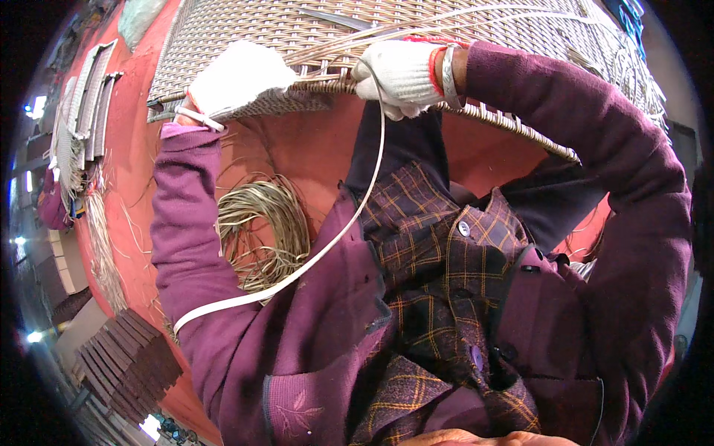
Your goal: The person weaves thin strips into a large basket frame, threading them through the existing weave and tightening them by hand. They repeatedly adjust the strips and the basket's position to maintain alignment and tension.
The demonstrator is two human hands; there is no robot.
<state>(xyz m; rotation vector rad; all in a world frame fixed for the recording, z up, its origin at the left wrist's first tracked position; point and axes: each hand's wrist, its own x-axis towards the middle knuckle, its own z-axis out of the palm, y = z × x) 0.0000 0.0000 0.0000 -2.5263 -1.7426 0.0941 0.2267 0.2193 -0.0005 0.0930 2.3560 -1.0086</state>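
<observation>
A large woven wicker panel (245,30) lies over a red floor in front of me, its rim running from left to lower right. My left hand (238,74), in a white glove, rests on the panel's near edge. My right hand (401,70), also gloved in white, with a bangle and red thread at the wrist, is closed on the rim (506,123) and on a long pale flat strip (349,223). The strip curves down across my purple jacket to the lower left. More loose pale strands (461,18) arc over the panel top.
A coil of pale cane strips (264,227) lies on the red floor (297,141) below the panel. Woven panels (89,97) are stacked at the far left, dark slatted pieces (126,364) at lower left. Loose fibres (104,245) are strewn along the left.
</observation>
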